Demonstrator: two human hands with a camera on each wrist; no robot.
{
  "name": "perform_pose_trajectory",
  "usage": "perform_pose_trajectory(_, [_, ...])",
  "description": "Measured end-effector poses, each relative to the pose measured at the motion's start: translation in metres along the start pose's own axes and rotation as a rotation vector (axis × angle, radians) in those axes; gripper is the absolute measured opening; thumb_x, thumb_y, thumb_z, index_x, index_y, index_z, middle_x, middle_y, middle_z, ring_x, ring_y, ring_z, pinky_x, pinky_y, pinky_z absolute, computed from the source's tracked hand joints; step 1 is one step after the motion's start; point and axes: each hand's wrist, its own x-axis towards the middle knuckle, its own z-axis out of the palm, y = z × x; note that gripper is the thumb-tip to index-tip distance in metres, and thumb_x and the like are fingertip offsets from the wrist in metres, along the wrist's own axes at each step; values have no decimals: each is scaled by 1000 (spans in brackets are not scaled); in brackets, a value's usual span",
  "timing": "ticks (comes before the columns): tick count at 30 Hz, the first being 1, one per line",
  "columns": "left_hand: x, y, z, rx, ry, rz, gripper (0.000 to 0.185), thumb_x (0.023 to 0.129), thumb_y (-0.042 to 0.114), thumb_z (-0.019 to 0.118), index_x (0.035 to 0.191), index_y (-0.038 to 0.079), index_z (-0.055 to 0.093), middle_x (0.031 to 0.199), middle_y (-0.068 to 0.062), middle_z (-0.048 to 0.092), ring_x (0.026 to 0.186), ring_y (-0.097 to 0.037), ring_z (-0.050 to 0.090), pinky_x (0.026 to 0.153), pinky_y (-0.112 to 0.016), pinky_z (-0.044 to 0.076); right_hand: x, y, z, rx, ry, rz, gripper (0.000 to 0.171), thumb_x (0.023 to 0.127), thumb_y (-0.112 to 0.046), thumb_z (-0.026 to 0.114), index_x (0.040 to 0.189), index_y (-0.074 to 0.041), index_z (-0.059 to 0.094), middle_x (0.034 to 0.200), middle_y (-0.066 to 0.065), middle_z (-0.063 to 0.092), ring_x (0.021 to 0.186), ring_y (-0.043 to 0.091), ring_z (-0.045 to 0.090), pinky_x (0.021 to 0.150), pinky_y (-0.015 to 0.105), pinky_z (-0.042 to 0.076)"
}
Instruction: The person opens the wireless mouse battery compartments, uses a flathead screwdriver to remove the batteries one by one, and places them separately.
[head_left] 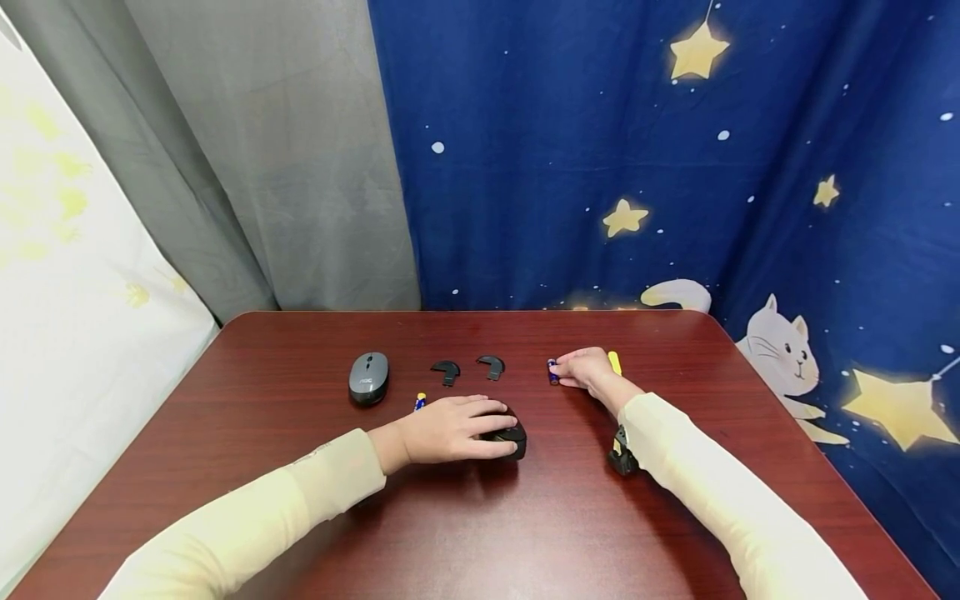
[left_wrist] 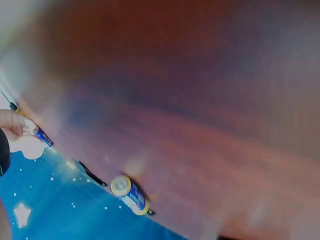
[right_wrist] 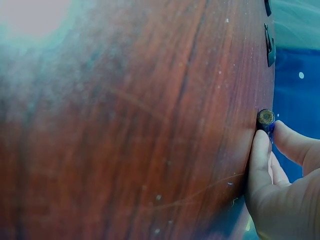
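My left hand [head_left: 453, 429] grips a black computer mouse [head_left: 504, 433] on the table, its fingers over the top and covering much of it. Just behind that hand lies a blue-and-yellow battery [head_left: 420, 402], which shows larger in the left wrist view as a battery [left_wrist: 130, 194] lying on its side. Farther right, my right hand [head_left: 588, 368] pinches a dark blue battery [head_left: 552, 372] between thumb and fingers, close over the tabletop. The right wrist view shows the end of this battery [right_wrist: 266, 118] between the fingertips.
A grey mouse [head_left: 369, 377] sits at the left. Two curved black pieces with tabs, one left [head_left: 447, 372] and one right [head_left: 492, 367], lie toward the table's back. A yellow stick-like object [head_left: 614, 362] lies beyond my right hand. Curtains hang behind the table [head_left: 525, 525].
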Motion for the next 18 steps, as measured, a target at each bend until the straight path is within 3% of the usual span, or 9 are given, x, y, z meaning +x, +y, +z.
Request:
perform_pose_trajectory(7, [1, -6, 4, 72, -37, 100, 25, 102, 15, 44, 124, 20, 55, 125, -8, 60, 113, -24, 58, 93, -41, 49, 0, 0, -1, -19, -1, -2, 32, 85, 7, 70, 115, 14, 61, 97, 14, 68, 73, 8, 65, 69, 27, 56])
perform_pose_trajectory(18, [5, -11, 14, 62, -71, 128, 25, 104, 15, 40, 125, 21, 53, 124, -7, 60, 111, -23, 58, 87, -37, 48, -3, -3, -1, -44, 0, 7, 32, 86, 5, 69, 116, 13, 62, 103, 17, 67, 75, 10, 65, 70, 26, 56])
